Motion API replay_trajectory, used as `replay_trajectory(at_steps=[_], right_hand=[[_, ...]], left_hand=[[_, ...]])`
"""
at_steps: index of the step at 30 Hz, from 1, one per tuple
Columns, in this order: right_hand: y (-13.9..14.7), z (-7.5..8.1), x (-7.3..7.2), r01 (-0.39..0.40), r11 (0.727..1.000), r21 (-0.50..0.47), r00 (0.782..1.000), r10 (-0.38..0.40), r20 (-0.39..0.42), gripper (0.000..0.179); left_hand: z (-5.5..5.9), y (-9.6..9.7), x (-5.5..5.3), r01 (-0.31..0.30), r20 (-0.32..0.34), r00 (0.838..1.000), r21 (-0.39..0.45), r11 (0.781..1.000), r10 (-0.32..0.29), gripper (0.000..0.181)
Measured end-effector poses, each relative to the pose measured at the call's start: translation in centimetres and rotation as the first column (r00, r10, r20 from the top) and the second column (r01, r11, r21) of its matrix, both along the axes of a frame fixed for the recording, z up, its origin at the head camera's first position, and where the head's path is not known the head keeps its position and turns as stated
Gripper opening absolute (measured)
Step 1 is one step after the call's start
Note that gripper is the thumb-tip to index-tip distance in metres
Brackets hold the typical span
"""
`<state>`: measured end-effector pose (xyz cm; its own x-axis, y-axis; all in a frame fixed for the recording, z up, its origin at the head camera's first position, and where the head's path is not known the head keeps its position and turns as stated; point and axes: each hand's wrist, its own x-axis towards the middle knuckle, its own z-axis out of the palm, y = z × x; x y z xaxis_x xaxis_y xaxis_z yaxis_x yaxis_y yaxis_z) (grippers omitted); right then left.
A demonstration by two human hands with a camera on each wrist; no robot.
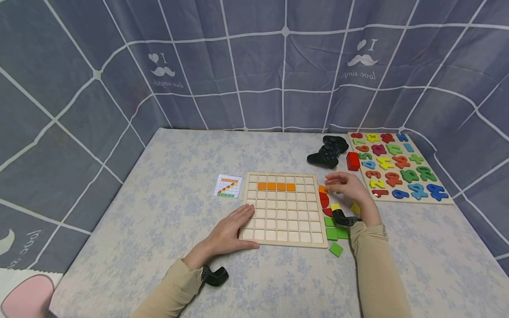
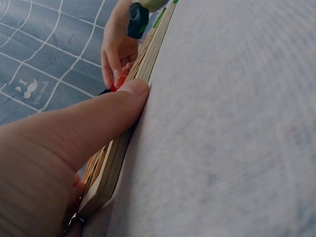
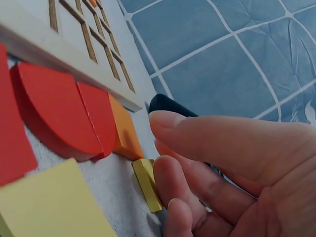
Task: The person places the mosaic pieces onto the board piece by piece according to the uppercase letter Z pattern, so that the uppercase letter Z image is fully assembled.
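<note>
A wooden grid board (image 1: 282, 224) lies flat with several orange square tiles (image 1: 276, 187) in a row near its far side. My left hand (image 1: 227, 232) rests at its near left corner, fingers over the left edge; in the left wrist view the thumb (image 2: 103, 116) presses along the near side. My right hand (image 1: 351, 190) hovers beside the board's far right, fingers loosely bent and nothing visible between thumb and index finger. Close by are an orange tile (image 3: 127, 129), red rounded pieces (image 3: 57, 108) and a thin-looking yellow tile (image 3: 146, 185) overlapped by the fingertips.
Green tiles (image 1: 332, 234) lie along the board's near right side. A pattern card (image 1: 228, 186) sits left of the board. Beyond my right hand are a black game controller (image 1: 328, 151), a red block (image 1: 352, 161) and a letter-and-number puzzle board (image 1: 391, 199).
</note>
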<state>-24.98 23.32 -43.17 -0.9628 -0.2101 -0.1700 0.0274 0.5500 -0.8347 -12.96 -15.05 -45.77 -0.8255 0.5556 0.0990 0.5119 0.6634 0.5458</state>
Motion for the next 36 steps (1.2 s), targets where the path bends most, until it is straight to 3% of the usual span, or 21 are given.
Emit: replay_trajectory(at_steps=[10, 36], right_hand=[[0.00, -0.44, -0.05, -0.045, 0.999, 0.012, 0.999, 0.045, 0.021, 0.044], [-0.48, -0.36, -0.11, -0.032, 0.996, 0.081, 0.998, 0.028, 0.050, 0.040]], left_hand=[[0.07, 0.02, 0.04, 0.001, -0.002, 1.000, 0.003, 1.000, -0.001, 0.098], [0.09, 0.04, -0.04, 0.008, 0.000, 1.000, 0.003, 1.000, -0.008, 0.098]])
